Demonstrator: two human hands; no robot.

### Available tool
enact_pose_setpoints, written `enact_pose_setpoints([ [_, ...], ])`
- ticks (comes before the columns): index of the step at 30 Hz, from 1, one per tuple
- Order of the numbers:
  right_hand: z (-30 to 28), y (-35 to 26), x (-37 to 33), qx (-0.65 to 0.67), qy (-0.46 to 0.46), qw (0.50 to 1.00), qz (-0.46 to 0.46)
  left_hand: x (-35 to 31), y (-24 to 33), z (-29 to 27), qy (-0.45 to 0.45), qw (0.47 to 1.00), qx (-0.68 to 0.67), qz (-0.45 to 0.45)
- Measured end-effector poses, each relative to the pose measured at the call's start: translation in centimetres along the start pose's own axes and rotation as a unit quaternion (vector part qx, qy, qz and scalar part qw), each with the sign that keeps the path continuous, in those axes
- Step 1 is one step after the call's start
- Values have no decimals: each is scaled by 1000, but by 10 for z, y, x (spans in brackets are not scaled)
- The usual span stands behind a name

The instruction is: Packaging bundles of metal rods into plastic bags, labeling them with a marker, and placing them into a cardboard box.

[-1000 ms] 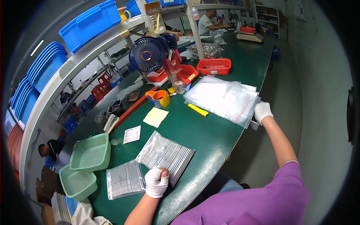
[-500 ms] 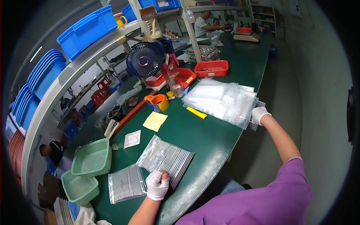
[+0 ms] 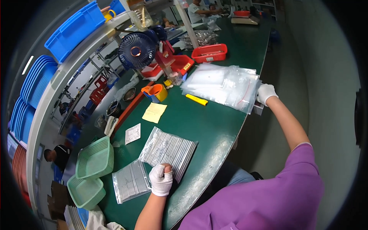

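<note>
My left hand (image 3: 161, 181), in a white glove with the thumb tip bare, is curled into a fist at the lower edge of a clear bag of slim silvery rods (image 3: 169, 150). What the fist holds, if anything, is hidden. A second bag of rods (image 3: 131, 181) lies to its left. My right hand (image 3: 267, 94), also gloved, reaches to the table's right edge beside a stack of clear plastic bags (image 3: 224, 86). It is against a grey, drawer-like part (image 3: 259, 110) below the tabletop; its fingertips are hidden.
Two green baskets (image 3: 95, 158) stand at the left. A yellow cutter (image 3: 196, 99), a tape roll (image 3: 157, 92), paper notes (image 3: 154, 112) and a red tray (image 3: 209, 53) lie on the green table (image 3: 214, 130). A fan (image 3: 137, 51) stands near the shelf post.
The whole view has shifted, so the table sits higher in the picture. Less of the grey part shows around my right hand. My left fist stays on the bag of rods.
</note>
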State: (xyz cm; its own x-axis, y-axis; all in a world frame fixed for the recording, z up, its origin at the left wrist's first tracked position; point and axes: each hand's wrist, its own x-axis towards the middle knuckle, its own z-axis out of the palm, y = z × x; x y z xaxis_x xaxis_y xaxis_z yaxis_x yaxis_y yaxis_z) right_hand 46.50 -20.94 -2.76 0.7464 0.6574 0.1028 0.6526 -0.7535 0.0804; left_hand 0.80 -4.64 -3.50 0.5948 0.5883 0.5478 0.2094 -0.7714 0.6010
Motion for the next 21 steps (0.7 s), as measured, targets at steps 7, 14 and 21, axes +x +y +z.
enact_pose_setpoints([
  [7,20,11,-6,31,-43,998,-39,4,-1,4,-4,1000,-14,10],
  [14,119,64,-28,533,334,760,164,-1,2,0,24,999,-6,20],
  [21,119,-26,-1,892,99,325,297,-2,4,-2,37,999,11,26],
])
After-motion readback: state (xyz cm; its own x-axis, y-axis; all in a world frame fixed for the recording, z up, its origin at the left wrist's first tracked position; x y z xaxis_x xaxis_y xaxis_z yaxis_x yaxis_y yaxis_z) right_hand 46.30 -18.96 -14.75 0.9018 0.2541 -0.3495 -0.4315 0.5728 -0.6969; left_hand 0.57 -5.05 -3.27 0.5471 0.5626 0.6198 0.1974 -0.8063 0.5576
